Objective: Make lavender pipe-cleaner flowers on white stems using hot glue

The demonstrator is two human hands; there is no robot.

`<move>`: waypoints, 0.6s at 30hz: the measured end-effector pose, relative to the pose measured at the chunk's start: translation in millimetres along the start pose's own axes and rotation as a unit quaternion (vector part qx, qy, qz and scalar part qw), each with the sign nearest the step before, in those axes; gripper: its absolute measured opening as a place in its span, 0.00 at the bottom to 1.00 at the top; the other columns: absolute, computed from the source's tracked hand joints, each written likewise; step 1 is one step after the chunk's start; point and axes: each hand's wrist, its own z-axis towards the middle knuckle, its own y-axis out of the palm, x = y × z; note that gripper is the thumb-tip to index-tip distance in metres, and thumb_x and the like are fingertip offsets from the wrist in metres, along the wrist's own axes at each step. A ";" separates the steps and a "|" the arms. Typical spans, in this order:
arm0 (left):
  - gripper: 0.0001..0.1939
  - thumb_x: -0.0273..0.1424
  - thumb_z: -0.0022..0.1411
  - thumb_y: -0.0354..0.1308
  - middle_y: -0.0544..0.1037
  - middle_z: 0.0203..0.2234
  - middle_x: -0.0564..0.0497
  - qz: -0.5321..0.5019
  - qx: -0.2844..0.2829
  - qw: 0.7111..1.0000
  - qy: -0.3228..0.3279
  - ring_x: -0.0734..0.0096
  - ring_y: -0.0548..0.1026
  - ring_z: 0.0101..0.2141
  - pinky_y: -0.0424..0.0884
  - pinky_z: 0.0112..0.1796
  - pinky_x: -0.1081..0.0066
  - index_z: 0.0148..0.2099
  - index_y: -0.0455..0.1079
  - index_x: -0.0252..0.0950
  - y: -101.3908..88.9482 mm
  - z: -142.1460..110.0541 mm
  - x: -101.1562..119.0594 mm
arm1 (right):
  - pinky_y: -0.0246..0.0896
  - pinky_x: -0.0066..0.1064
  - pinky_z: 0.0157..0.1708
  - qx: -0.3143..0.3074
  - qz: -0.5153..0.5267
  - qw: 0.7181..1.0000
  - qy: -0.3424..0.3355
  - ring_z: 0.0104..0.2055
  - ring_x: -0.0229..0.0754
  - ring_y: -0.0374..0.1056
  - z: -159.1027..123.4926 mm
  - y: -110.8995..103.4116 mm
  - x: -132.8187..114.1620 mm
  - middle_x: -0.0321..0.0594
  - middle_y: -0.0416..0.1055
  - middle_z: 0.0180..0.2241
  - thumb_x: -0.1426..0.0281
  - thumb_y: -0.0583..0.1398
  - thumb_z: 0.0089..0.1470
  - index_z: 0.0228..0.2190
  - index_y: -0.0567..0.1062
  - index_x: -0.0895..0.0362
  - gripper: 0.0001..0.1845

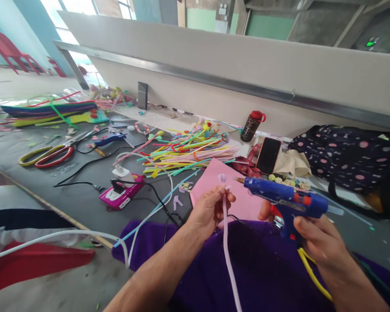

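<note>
Between the fingertips of my left hand (211, 208) is the top of a long pale pink pipe cleaner (227, 251), which hangs down over my lap. A small lilac fuzzy piece (222, 177) sits at its upper end, just above the fingers. My right hand (321, 238) is wrapped round the handle of a blue hot glue gun (279, 195), a finger near its red trigger. The gun's nozzle points left, close to the lilac piece but apart from it. Behind both hands lies a pink sheet (211, 173) on the dark table.
Bundled pipe cleaners (188, 151) lie ahead. On the left are large scissors (52, 156) and a magenta power strip (121, 193) with cables. A phone (268, 156), a dark bottle (251, 125) and a patterned bag (351, 151) stand at the right, before a pale partition (214, 56).
</note>
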 end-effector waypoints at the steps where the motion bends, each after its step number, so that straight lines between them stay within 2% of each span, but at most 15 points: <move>1: 0.10 0.34 0.51 0.60 0.71 0.20 0.53 0.003 0.002 1.000 0.001 0.85 0.59 0.14 0.47 0.11 0.83 0.29 0.67 0.32 0.0 0.3 -0.1 | 0.64 0.39 0.39 -0.005 -0.021 1.000 0.006 0.40 0.51 0.69 -1.0 1.6 -1.0 0.45 0.75 0.35 0.59 0.54 0.55 0.37 0.76 0.56 0.16; 5: 0.12 0.37 0.54 0.58 0.71 0.20 0.53 0.040 0.002 0.999 0.017 0.86 0.59 0.14 0.46 0.11 0.82 0.29 0.67 0.32 0.0 0.5 -1.3 | 0.62 0.38 0.42 -0.024 -0.095 0.995 0.009 0.42 0.50 0.67 -1.4 7.2 -3.4 0.43 0.74 0.38 0.58 0.54 0.56 0.37 0.75 0.55 0.16; 8: 0.14 0.39 0.53 0.59 0.72 0.21 0.52 0.073 0.023 0.997 0.028 0.86 0.59 0.14 0.47 0.12 0.82 0.30 0.68 0.31 0.3 -0.1 -2.1 | 0.60 0.37 0.43 -0.019 -0.127 0.992 -0.006 0.42 0.50 0.67 -0.5 8.7 -1.9 0.43 0.73 0.38 0.57 0.52 0.57 0.36 0.75 0.55 0.17; 12: 0.15 0.40 0.51 0.60 0.73 0.22 0.52 0.090 0.046 0.995 0.022 0.86 0.60 0.15 0.48 0.13 0.82 0.30 0.68 0.32 0.4 -0.2 -2.7 | 0.61 0.34 0.38 -0.029 -0.173 0.984 -0.022 0.38 0.47 0.67 0.5 9.2 2.2 0.42 0.72 0.34 0.59 0.51 0.58 0.35 0.74 0.56 0.17; 18: 0.14 0.39 0.53 0.59 0.74 0.22 0.52 0.101 0.044 0.994 0.024 0.87 0.60 0.14 0.47 0.13 0.81 0.28 0.67 0.32 0.5 -0.4 -3.0 | 0.57 0.29 0.31 -0.019 -0.244 0.968 -0.061 0.30 0.41 0.63 2.0 10.1 7.8 0.36 0.68 0.28 0.62 0.51 0.58 0.32 0.72 0.55 0.13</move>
